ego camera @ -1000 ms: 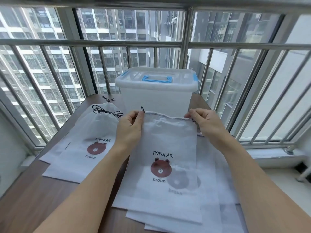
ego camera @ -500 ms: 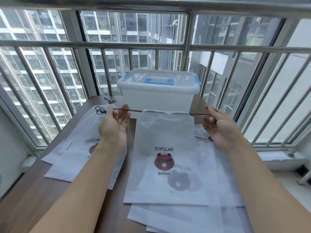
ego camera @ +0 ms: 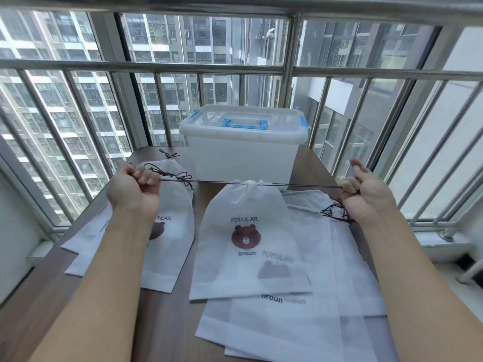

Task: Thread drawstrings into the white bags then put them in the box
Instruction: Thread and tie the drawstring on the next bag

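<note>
Both fists mine: left hand point(ego camera: 134, 188) and right hand point(ego camera: 364, 190) clench taut drawstring point(ego camera: 209, 181) ends, cinching centre-frame bag point(ego camera: 248, 239) mouth; box point(ego camera: 243, 145) lidded behind.

The box point(ego camera: 243, 150) stands at the far end of the table point(ego camera: 162, 322), close to the window bars point(ego camera: 287, 71), with its lid on; before it, in the middle, lies one bag point(ego camera: 245, 246) with its mouth gathered, on top of a pile of bags point(ego camera: 300, 317) that spreads to the right and toward the near edge. To the left of this bag lies a second pile of bags point(ego camera: 172, 231); a drawstring point(ego camera: 209, 181) runs level from the left hand point(ego camera: 136, 188), through the mouth of the middle bag, to the right hand point(ego camera: 366, 192); loose drawstrings point(ego camera: 337, 212) lie on the right pile, just under the right hand.
</note>
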`<state>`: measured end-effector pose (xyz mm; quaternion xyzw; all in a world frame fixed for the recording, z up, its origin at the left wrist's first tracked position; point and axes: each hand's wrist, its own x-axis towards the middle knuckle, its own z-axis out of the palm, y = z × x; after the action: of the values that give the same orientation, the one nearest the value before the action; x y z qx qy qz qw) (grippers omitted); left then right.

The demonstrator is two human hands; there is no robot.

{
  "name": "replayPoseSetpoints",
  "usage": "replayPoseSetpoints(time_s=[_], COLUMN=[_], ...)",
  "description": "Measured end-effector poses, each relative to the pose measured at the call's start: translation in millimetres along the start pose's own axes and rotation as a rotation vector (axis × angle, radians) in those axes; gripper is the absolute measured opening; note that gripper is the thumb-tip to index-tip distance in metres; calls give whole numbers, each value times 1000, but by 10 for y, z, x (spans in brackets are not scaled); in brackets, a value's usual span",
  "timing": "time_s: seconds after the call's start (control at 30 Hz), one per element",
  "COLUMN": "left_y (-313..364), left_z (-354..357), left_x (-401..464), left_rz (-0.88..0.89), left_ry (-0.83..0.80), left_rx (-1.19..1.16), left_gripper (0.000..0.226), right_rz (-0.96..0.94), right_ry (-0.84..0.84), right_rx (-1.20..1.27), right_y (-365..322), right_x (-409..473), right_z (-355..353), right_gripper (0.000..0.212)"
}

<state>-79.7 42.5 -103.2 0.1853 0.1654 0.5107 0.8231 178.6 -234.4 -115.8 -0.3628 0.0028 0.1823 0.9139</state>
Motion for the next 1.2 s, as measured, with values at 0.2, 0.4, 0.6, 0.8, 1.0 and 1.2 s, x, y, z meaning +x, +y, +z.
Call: replayPoseSetpoints(time_s=[0.2, 0.4, 0.6, 0.8, 1.0, 1.2], left_y=[-198, -599, -743, -702, -810, -866], left_z=[74, 222, 138, 179, 169, 154], left_x=[-151, -593, -722, -810, -865, -872], left_rz=[91, -76, -220, -187, 68, 30], left_ry=[-107, -632, -835, -898, -864, -849], left_rx=[280, 555, 665, 800, 1079, 1107], left_gripper=[39, 34, 47, 53, 23, 24], right_rz=[-87, 81, 51, -172, -256, -466], right_ry=[-113, -633, -935, -917, -944, -721], right_rx=[-130, -385, -453, -552, -748, -712], right_y=[88, 382, 519, 455, 528, 561], right_x=[-146, -686, -920, -893, -888, -886], right_z=[91, 406, 443, 446, 457, 478], right_gripper=[18, 17, 20, 17, 4, 6])
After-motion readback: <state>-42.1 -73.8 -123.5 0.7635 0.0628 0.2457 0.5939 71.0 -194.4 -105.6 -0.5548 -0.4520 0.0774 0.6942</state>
